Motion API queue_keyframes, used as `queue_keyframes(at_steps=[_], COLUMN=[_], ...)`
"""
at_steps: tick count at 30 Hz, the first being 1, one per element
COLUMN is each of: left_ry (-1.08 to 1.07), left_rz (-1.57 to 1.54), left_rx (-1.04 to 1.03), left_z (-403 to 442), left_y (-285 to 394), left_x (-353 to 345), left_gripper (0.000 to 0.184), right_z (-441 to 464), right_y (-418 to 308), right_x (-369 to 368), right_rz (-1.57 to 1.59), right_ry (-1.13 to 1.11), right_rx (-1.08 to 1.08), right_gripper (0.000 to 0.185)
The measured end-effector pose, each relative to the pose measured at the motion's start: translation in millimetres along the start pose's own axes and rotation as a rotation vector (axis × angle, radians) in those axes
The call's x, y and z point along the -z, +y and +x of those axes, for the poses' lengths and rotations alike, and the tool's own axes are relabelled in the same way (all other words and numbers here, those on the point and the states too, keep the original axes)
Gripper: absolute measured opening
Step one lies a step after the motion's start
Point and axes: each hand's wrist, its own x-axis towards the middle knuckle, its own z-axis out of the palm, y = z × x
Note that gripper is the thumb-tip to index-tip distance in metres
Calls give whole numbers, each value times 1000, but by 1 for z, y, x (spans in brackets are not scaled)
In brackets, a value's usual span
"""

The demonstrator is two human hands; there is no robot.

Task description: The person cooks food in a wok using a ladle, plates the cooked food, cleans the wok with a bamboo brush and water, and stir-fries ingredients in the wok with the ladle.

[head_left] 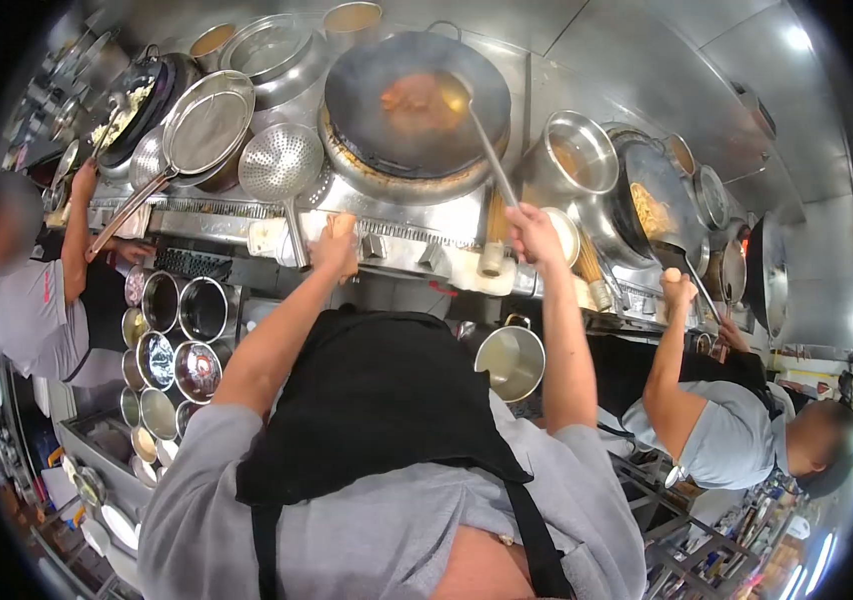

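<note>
My right hand (535, 238) is wrapped round the end of a long-handled metal ladle (492, 152). The ladle's bowl dips into a large dark wok (362, 125), where reddish-orange food (412, 100) steams near the middle. The wok sits on a round burner ring. Closed round a short tan wooden handle, my left hand (332, 252) is in front of the stove. How that handle joins the wok is hard to make out. Just left of this hand, a perforated skimmer (283, 160) rests with its handle pointing toward me.
A wire strainer (209, 130) lies at left, and a steel pot (582, 152) of brownish liquid stands right of the wok. Bamboo brushes (589, 265) are at the stove edge. Co-workers (42, 310) (717, 420) stand on both sides, at other woks. Several ingredient tins (159, 360) sit lower left.
</note>
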Motion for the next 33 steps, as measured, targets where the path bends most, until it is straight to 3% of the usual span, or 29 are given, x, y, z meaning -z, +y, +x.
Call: queue_keyframes(at_steps=[1,4,5,8,12,14,17,21,23,27,29,30,32,33], left_ry=[10,23,79,73,72,56,85,-69,-35,-76,-428,-434,-618,-656], left_rz=[152,98,111,245,239,164,159,-40,-322,-446,-735,-725,-934,-919], left_rx=[36,-27,-74,-184,-172,-147,-209,-192,-283,-297,107,106,385,397], left_z=[-9,-12,-25,-27,-32,-43,-24,-44,-43,-82,-99,-100,-102,-106], left_y=[6,-4,4,0,4,16,-7,17,4,-1,8,9,13,23], left_x=[5,1,6,17,28,36,25,43,42,72,95,100,108,110], left_gripper=[70,66,61,61,59,56,53,49,46,43,36,36,30,30], right_z=[7,40,38,19,16,40,78,97,119,19,-3,-2,8,16], right_y=[3,34,36,28,19,21,13,31,79,44,35,33,28,32], right_x=[-15,-59,-73,-82,-69,-74,-97,-109,-100,-99,-87,-84,-76,-79], right_rz=[39,62,140,289,281,-27,-309,-348,-529,-754,-356,-348,-338,-505], right_ry=[59,196,202,55,16,191,323,223,176,300,66,74,4,76], right_rx=[28,135,59,-97,-95,117,254,154,350,363,128,124,31,87], right_gripper=[19,15,14,13,13,16,22,23,19,19,24,24,27,33])
